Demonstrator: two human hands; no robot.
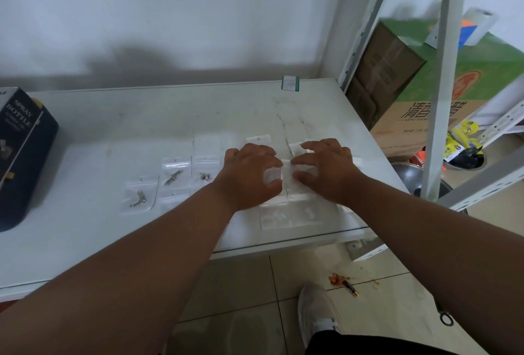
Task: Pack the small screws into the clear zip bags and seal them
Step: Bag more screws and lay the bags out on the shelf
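My fingers [270, 153] of both hands curl round one clear zip bag [286, 173] at frame centre, pinching its strip: sealing, I judge. Three packed bags [173, 176] lie centre-left. Next I must press along the whole strip.

White table [170, 116] against white wall [170, 28]; tiled floor [255, 283].

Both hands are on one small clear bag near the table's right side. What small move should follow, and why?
Probably lift that clear bag free of the overlapping empty bags and open its mouth. The left hand and right hand both pinch it, and no screws show inside, whereas three filled bags already lie to the left.
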